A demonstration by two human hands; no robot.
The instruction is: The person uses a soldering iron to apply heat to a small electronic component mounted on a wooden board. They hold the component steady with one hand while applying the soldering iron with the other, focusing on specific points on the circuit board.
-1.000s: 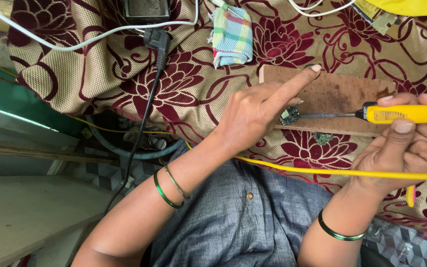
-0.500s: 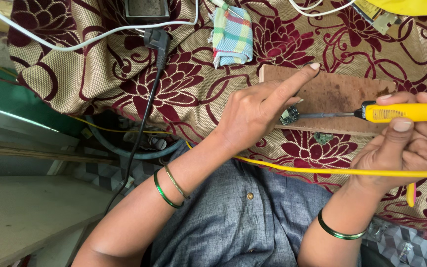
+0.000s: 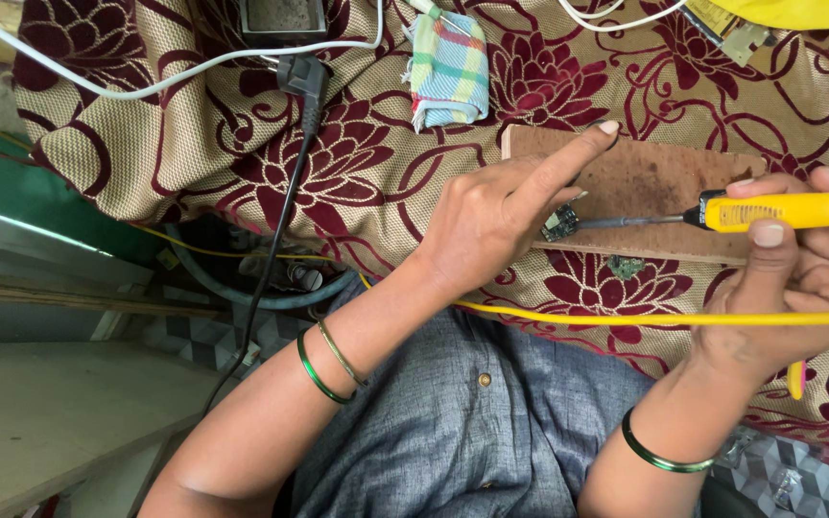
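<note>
My left hand rests on a brown wooden board, index finger stretched out along its top edge. Its lower fingers pinch a small dark circuit board at the board's left end. My right hand grips a yellow-handled soldering iron, held level and pointing left. The iron's metal tip touches the small circuit board. A yellow cord runs from the right hand leftwards under my left wrist.
A beige and maroon floral cloth covers the table. On it lie a folded checked cloth, a black plug with its cable, a white cable and a second small component below the board.
</note>
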